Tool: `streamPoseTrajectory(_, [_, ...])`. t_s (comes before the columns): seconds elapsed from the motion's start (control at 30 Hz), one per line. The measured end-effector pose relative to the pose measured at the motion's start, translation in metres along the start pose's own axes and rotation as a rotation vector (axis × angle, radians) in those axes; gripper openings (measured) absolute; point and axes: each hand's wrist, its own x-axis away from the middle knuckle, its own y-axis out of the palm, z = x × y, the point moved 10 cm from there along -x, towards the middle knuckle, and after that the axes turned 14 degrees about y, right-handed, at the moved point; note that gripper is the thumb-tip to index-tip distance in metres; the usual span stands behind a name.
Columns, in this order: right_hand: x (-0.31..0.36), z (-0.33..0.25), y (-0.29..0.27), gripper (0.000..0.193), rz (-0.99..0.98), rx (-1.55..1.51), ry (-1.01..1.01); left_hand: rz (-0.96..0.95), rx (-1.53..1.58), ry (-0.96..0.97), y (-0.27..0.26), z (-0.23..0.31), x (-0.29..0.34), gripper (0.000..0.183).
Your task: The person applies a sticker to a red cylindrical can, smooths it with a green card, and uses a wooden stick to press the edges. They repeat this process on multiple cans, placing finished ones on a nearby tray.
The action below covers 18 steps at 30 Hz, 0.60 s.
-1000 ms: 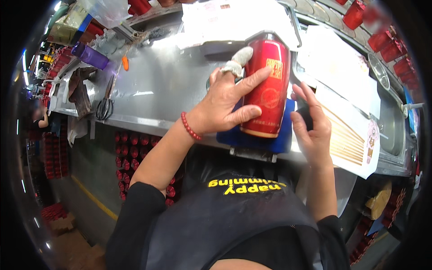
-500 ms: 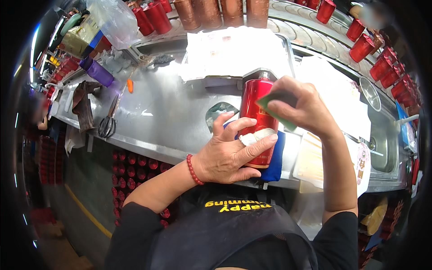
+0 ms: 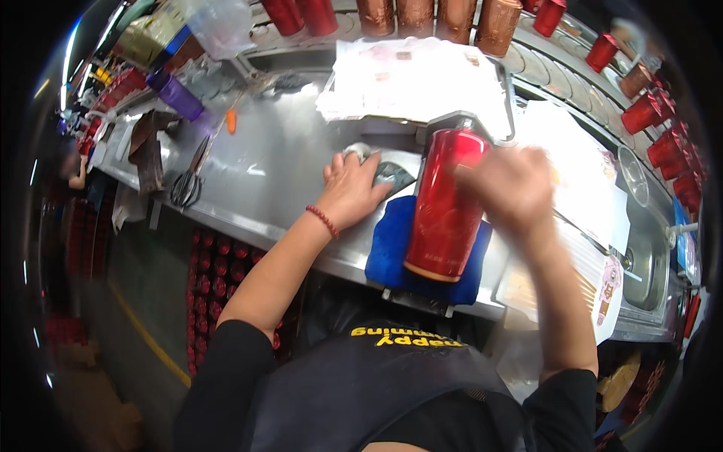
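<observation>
A glossy red canister (image 3: 446,215) lies lengthwise on a blue cloth (image 3: 388,237) at the bench's front edge. A dark angular piece (image 3: 457,120) stands at its far end. To the left, my left hand (image 3: 350,188) reaches over the bench, its fingers curled on a white crumpled cloth (image 3: 360,151) and the thumb apart. Beside the thumb rests a dark, glassy, pointed piece (image 3: 393,178). My right hand (image 3: 516,184) is smeared by motion at the canister's right side; its fingers and anything in them cannot be made out.
White papers (image 3: 418,83) lie behind the canister. Scissors (image 3: 187,184), a brown cloth (image 3: 147,151), an orange piece (image 3: 231,120) and a purple bottle (image 3: 177,94) lie to the left. Copper-coloured canisters (image 3: 456,19) line the far conveyor. A sink (image 3: 644,264) is at right.
My left hand has left the canister and moved left with the white cloth. My right hand has shifted slightly down; the green pad it held no longer shows.
</observation>
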Motion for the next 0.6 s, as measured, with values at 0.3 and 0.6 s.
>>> streamPoseTrajectory(0.3, [0.039, 0.074, -0.005, 0.009, -0.030, -0.278, 0.645, 0.011, 0.436, -0.071, -0.012, -0.012, 0.003, 0.044])
streamPoseTrajectory(0.6, [0.104, 0.051, 0.052, 0.023, 0.086, -1.013, 1.129, 0.460, 1.222, 0.166, -0.049, 0.098, 0.023, 0.030])
